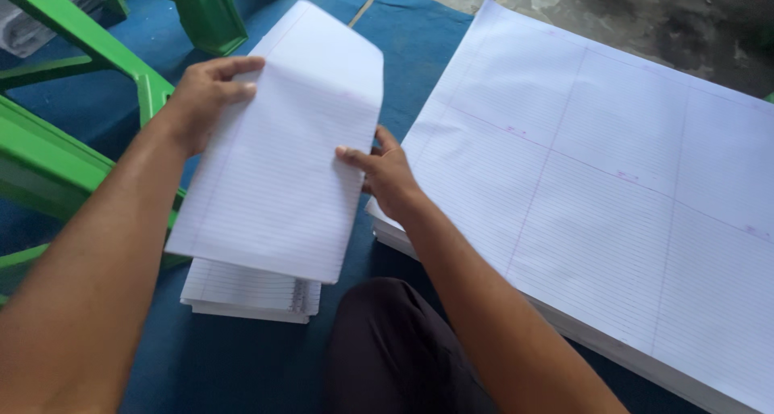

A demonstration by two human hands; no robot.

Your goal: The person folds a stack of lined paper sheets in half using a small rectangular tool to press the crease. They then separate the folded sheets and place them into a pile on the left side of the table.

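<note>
Both the left hand (205, 91) and right hand (385, 174) grasp a folded ruled sheet (282, 164) over a smaller stack (250, 293), green plastic furniture (72, 99) left, broad flat ruled sheets (605, 188) right.

Deep blue cloth mat (242, 357) spread over the floor, creased near the top. Rough grey concrete floor (645, 19) beyond the mat at upper right, stained dark in patches. Bright green plastic furniture frame (48, 164) along the left edge, with another green plastic leg (205, 15) at the top. Soft, even daylight, no hard shadows.
</note>
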